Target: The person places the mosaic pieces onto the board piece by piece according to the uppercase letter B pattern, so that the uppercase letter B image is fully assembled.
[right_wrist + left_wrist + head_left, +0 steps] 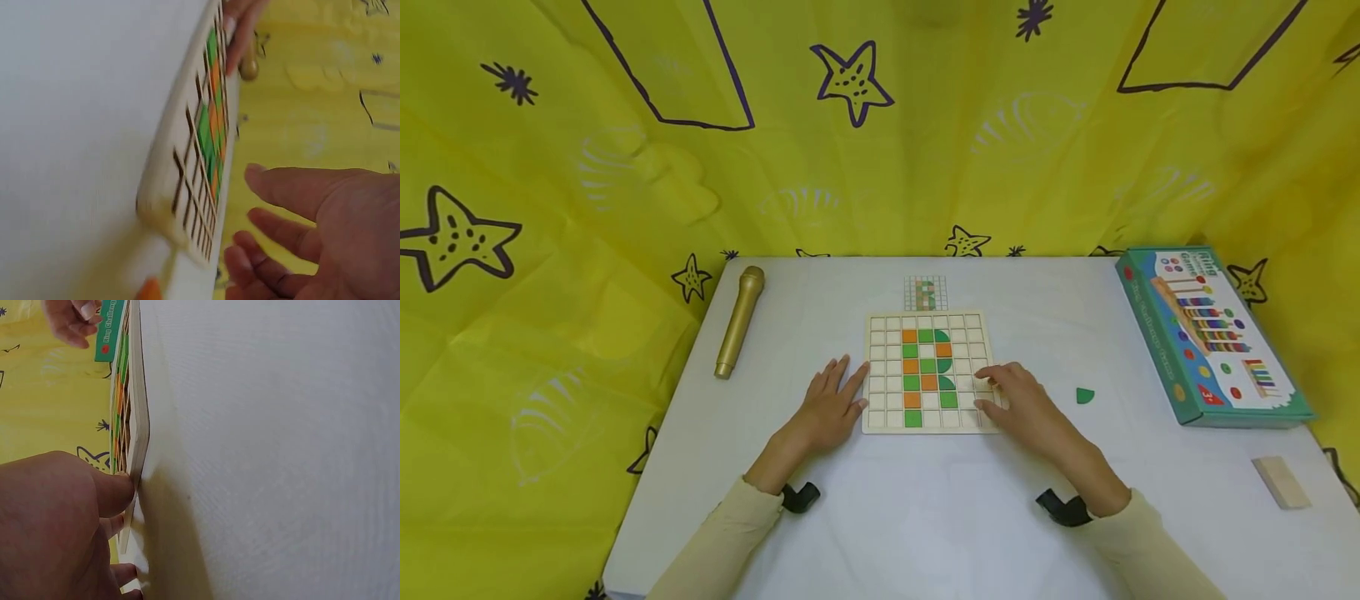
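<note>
A pale wooden grid board (pixel 955 417) lies on the table. Orange and green square tiles (pixel 912 382), with several green quarter-round ones, form an R-like figure in its cells. My left hand (pixel 827 412) rests with spread fingers at the board's left edge; in the left wrist view its thumb (pixel 115 494) touches the rim. Over the board's right side hovers my right hand (pixel 1026 408), thumb and fingers apart. Nothing shows between them in the right wrist view. One loose green quarter-round tile (pixel 1085 396) lies right of that hand.
Behind the board is a small pattern card (pixel 926 293). A gold microphone-shaped object (pixel 741 325) lies at the left. A green game box (pixel 1217 342) and a small wooden block (pixel 1281 482) sit at the right. Yellow cloth (pixel 925 167) hangs behind the table.
</note>
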`<state>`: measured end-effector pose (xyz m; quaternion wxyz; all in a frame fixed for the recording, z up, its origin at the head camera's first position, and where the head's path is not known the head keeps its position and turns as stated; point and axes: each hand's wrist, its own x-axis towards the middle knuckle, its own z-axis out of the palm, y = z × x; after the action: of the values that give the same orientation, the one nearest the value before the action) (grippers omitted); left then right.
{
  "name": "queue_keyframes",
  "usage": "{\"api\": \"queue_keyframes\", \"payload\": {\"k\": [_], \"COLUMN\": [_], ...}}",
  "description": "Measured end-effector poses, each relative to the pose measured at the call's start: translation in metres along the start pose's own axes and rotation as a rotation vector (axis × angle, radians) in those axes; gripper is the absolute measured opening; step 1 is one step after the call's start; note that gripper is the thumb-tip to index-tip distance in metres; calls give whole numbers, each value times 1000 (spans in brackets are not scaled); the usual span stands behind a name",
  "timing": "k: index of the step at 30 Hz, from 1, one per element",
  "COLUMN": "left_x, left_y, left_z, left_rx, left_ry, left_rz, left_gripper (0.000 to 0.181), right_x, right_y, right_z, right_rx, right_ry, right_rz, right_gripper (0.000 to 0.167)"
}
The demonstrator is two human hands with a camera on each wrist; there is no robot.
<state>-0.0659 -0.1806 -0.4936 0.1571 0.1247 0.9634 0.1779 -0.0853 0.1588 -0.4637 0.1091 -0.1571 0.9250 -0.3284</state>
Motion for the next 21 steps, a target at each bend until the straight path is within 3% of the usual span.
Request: {"api": "queue_keyframes", "payload": {"k": [6, 10, 16, 21], "left_x": [0, 0, 0, 0], "left_y": [-1, 0, 0, 0], "left_z": [0, 0, -1, 0], "left_rx": [-7, -11, -14, -28], "left_ry": [-5, 2, -2, 2], "left_rz": [3, 6, 3, 3], "left_gripper": [63, 63, 63, 62], "right_x": [-21, -32, -37, -37], "right_y": [25, 39, 51, 55], "right_z": [-25, -26, -19, -15], "right_rx": [-7, -33, -23, -6], "right_ry": [-4, 9, 17, 15], "right_rz": [153, 197, 159, 113], "right_gripper": [56, 52, 30, 35]}}
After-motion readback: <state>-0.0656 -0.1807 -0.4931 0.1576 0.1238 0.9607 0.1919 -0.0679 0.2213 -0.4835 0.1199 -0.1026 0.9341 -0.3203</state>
